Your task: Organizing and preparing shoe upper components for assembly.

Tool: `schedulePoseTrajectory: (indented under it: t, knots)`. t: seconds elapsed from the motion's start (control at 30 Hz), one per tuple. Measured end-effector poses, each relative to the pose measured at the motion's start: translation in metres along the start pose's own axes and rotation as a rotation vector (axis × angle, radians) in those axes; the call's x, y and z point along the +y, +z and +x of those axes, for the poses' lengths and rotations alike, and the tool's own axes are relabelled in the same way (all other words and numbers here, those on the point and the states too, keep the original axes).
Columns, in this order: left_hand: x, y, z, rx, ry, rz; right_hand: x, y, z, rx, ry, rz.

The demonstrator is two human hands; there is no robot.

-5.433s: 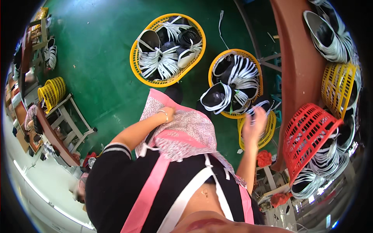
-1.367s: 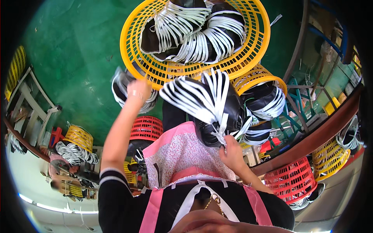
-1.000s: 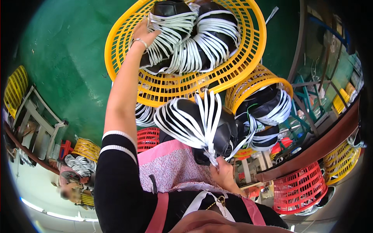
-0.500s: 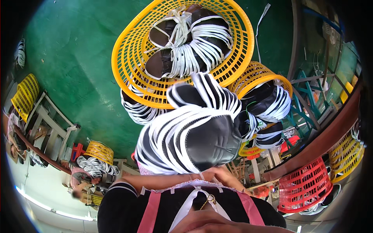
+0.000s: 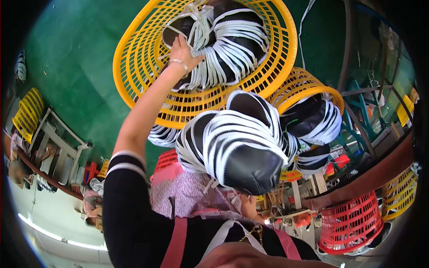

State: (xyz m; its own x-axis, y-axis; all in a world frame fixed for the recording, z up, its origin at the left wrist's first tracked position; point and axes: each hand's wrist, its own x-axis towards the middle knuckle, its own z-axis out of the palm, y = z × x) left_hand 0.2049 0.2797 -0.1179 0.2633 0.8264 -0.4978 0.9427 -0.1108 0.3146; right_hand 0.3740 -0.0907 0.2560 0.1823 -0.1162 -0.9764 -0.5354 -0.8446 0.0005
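A bundle of black shoe uppers with white edges [image 5: 252,167] is held up close in front of my apron. My right hand [image 5: 248,207] is just below it and appears to support it; most of its fingers are hidden. My left arm stretches forward over a large yellow plastic basket [image 5: 134,96]. Inside lies a second, curved bundle of shoe uppers [image 5: 239,42], tied with white strips [image 5: 202,20]. On its near left end rests my left hand [image 5: 182,56], fingers extended and thumb apart.
A smaller yellow basket [image 5: 308,82] to the right has more shoe uppers [image 5: 313,118] at its mouth. Red [image 5: 351,223] and yellow [image 5: 400,192] baskets stand at the lower right, beside a brown bench edge [image 5: 357,183]. At the left is a pale frame [image 5: 67,143] on the green floor.
My left hand has come out from under the near bundle and reached forward to the bundle in the basket. The near bundle has shifted right and turned. My right hand stays below it.
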Motion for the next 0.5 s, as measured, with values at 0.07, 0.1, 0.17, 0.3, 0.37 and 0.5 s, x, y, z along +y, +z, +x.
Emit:
schedulePoseTrajectory:
  t: [0.07, 0.1, 0.17, 0.3, 0.37, 0.5]
  knots:
    - [-0.013, 0.056, 0.039, 0.078, -0.003, 0.178, -0.022, 0.007, 0.004, 0.018, 0.087, 0.021]
    - [-0.006, 0.072, 0.052, 0.072, -0.072, 0.081, -0.034, 0.011, 0.002, 0.043, 0.131, 0.053]
    - [0.005, 0.088, 0.071, 0.062, -0.151, -0.023, 0.0, -0.01, 0.009, -0.03, -0.053, -0.224]
    - [0.015, 0.094, 0.07, 0.005, -0.251, -0.112, 0.005, -0.001, 0.006, 0.07, -0.187, -0.275]
    - [0.002, 0.087, 0.07, -0.114, -0.323, -0.14, -0.02, 0.014, 0.009, 0.107, -0.012, -0.065]
    - [0.01, 0.025, 0.043, -0.107, -0.187, -0.06, -0.046, 0.01, 0.022, 0.121, 0.105, 0.323]
